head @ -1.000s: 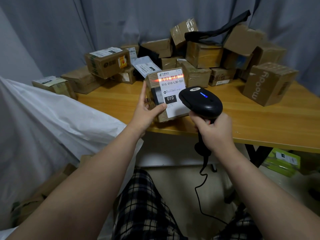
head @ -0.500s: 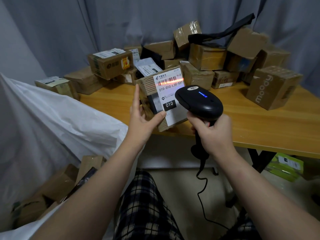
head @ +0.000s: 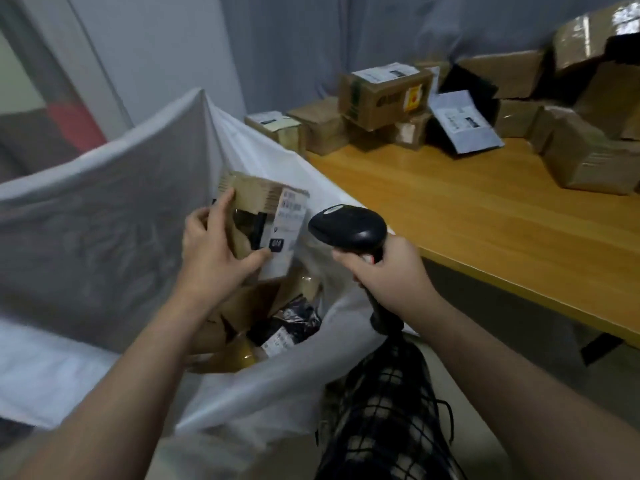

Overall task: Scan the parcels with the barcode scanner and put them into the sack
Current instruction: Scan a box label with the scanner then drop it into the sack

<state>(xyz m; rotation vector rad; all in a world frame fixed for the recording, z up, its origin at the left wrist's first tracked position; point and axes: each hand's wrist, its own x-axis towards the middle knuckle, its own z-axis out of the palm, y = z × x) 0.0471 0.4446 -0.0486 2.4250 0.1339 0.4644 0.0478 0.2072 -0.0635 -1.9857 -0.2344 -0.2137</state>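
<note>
Wooden table (head: 485, 216) w/ stacked boxes (head: 384, 95) by grey curtain: left hand (head: 214, 251) grips labelled parcel (head: 266, 220) above open white sack (head: 104, 216); right hand (head: 388, 268) clenches black scanner (head: 346, 226) handle beside it.

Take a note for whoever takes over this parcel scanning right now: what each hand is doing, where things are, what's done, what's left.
Left hand grips a labelled parcel above the open mouth of the white sack.
Right hand grips the barcode scanner by its handle, beside that parcel.
Done: several parcels lie in the sack.
Left: let the held parcel go into the sack, then scan and sack the pile of parcels on the table.
</note>
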